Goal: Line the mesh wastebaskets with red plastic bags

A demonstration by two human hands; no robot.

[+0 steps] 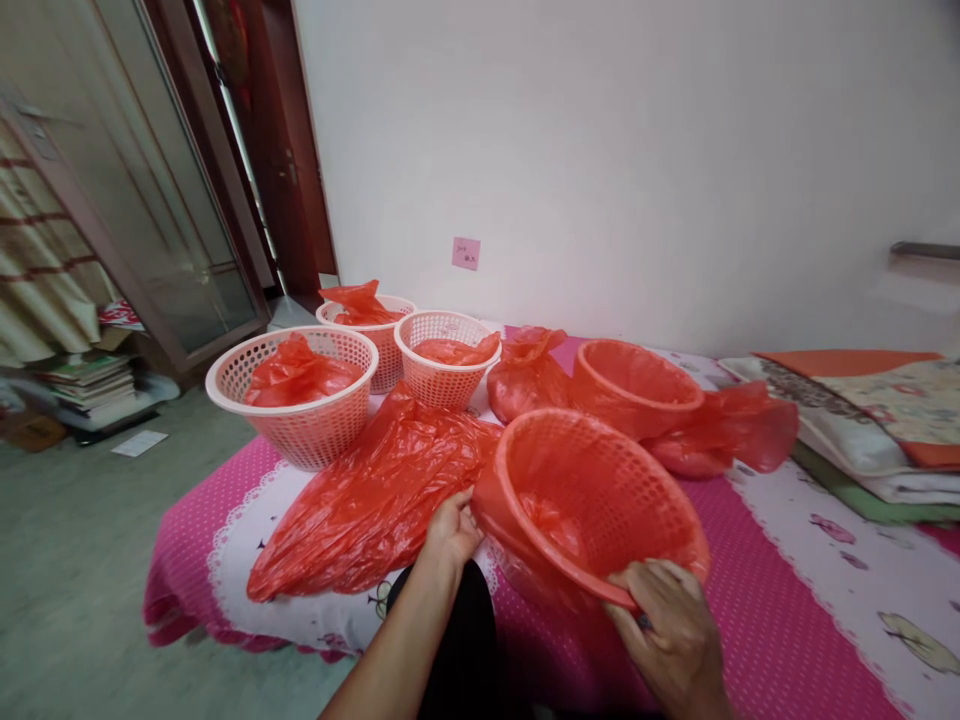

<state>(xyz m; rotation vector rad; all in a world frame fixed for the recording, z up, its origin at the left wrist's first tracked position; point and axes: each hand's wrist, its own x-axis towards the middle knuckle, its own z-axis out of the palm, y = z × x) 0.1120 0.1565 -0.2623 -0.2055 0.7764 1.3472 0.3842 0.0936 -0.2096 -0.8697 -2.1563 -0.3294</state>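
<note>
A wide lattice-sided basket (630,490) tilts toward me on the bed, with red plastic bag film (510,535) around its outside and crumpled film inside. My right hand (667,625) is closed over its near right rim, thumb on the outside. At the basket's left side, my left hand (454,530) is closed, its fingertips pinching red film there; the exact edge it holds is partly hidden. A large crinkled red plastic bag (375,490) lies spread flat just left of that hand.
Three pale pink baskets (330,425) with red bags inside stand at the left. Behind my basket are another bag-wrapped basket (637,385) and bulging red bags (529,380). Folded bedding (862,440) is stacked at the right. The bed's edge (247,640) drops to the floor at left.
</note>
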